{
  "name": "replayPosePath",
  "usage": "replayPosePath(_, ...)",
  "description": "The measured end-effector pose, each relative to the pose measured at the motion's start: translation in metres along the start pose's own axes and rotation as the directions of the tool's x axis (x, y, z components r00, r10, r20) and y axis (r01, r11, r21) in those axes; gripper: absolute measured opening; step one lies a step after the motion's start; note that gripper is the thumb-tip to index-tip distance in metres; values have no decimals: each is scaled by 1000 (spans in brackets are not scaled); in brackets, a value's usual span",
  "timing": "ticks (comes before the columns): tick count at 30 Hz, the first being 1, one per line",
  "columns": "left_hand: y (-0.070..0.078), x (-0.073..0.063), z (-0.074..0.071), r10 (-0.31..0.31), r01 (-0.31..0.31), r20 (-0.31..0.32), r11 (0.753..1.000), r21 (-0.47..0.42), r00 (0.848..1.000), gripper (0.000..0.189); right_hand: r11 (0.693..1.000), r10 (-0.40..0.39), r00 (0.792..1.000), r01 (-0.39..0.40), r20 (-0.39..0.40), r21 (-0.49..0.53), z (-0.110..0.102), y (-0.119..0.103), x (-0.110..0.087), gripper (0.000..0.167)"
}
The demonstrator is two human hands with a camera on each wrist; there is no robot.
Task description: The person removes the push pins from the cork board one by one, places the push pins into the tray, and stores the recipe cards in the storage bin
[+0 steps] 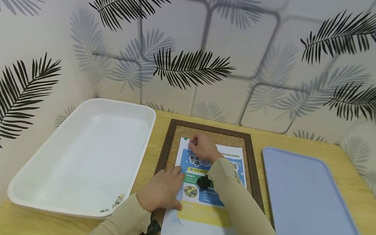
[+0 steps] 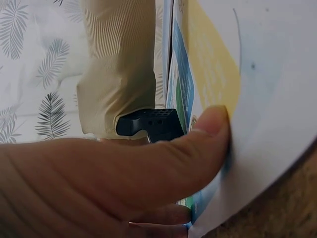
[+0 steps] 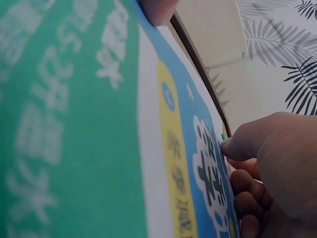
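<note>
Corkboard (image 1: 226,137) lies on the surface (image 1: 160,133), between basin (image 1: 84,153) at left and tray (image 1: 311,203) at right, apart from both. Poster (image 1: 205,197) lies on the corkboard; pin (image 1: 185,139) at its far left corner. Loose pieces (image 1: 118,200) lie inside the basin, near right corner. Wall (image 1: 194,39) stands behind, along the surface's far edge.
</note>
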State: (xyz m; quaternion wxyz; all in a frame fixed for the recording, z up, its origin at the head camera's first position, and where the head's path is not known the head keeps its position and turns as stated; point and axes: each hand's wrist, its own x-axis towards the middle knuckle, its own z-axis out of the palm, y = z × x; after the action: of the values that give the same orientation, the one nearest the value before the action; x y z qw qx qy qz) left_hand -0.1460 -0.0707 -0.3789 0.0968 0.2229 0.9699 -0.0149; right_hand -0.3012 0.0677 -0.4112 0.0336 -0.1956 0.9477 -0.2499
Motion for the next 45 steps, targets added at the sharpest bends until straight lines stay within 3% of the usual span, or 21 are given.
replayPosePath(11,-2,0,-1,17,-16,-21,1000,14,1000,84,1000,9,999,-8,-36,25,10,-4,6,18)
replayPosePath(29,-2,-1,-1,38,-37,-70,999,16,997,79,996,88,995,-87,-45,21,12,-4,17,21)
replayPosePath(40,-2,1,-2,25,-23,-71,999,23,997,81,994,109,992,-108,-60,20,9,-11,19,21)
replayPosePath(45,-1,1,-2,25,-23,-66,999,24,998,83,994,108,993,-107,-38,14,8,-12,20,28)
